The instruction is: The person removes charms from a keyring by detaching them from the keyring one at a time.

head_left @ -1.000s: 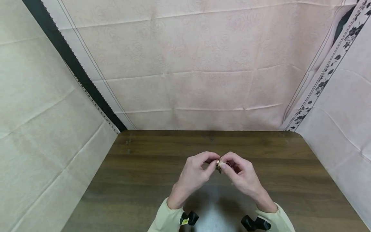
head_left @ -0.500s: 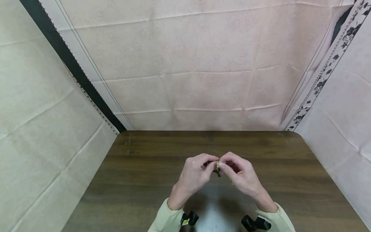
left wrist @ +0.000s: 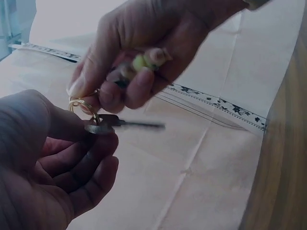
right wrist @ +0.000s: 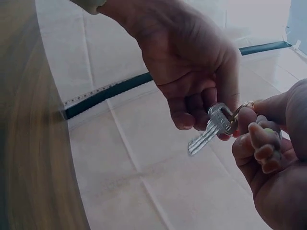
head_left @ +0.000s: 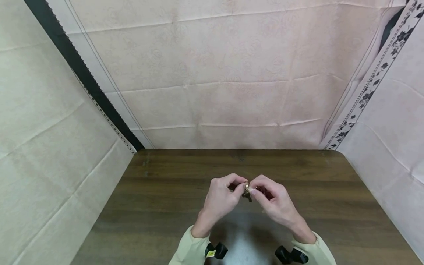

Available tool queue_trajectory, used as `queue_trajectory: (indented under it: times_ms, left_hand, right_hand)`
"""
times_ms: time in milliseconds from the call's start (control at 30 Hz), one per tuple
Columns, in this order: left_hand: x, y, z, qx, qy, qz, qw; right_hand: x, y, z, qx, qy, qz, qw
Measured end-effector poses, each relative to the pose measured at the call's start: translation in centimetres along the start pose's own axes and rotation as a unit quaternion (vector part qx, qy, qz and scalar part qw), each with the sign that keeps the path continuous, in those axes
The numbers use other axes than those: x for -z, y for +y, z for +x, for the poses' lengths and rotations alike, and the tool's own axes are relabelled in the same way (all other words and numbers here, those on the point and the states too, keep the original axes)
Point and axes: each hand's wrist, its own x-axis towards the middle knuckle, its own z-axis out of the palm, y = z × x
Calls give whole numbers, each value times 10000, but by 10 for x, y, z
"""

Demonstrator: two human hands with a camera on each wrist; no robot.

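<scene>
Both hands meet fingertip to fingertip over the middle of the table, around a gold key ring. My left hand pinches a silver key by its head, between thumb and fingers; the blade sticks out past the fingertips. From the other side, my right hand pinches the ring with thumb and forefinger. A small figure-like charm, pinkish-beige with a touch of yellow-green, lies against the right hand's curled fingers. In the head view the fingers hide most of the ring and charm.
Under the hands is a dark wood-grain table with rounded far corners. Pale cloth hangs behind it and on both sides. A black camera mount sits at the left wrist, another mount at the right.
Both hands have shifted slightly to the left together. The key dangling below the left fingertips has turned and shows more than a second ago.
</scene>
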Motion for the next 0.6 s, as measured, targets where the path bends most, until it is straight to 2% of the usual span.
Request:
queue_trajectory:
  times_ms: [167,400,600]
  left_hand:
    - [1,1,1,217,-44,-160,9996]
    - [0,-2,2,688,-257,-658,9951]
    - [0,-3,2,830,-407,-1126,9893]
  right_hand:
    - [-1,-1,0,-40,55,-32,10000]
    - [0,-1,1,47,-12,194,9998]
    - [-1,0,1,174,10,262,9995]
